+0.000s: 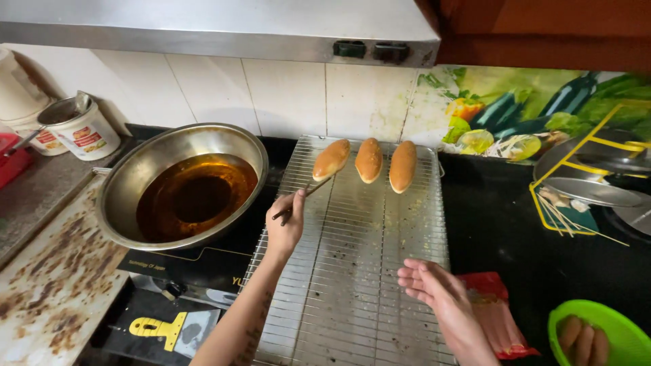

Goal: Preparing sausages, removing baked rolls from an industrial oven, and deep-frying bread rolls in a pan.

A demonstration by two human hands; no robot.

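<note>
Three fried buns (pixel 368 160) beside oil wok (pixel 182 186)

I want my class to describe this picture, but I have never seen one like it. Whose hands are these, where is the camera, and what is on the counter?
There is no machine here. A person wears a camera on the head, looking down at their own two bare hands over a kitchen counter.

The left hand holds chopsticks whose tips touch the leftmost bun. Two more buns lie beside it, all at the far end of a wire rack.

The right hand hovers open over the rack, holding nothing.

Left of the rack stands a metal pan of dark oil. At the lower right are a red packet and a green bowl.
</note>
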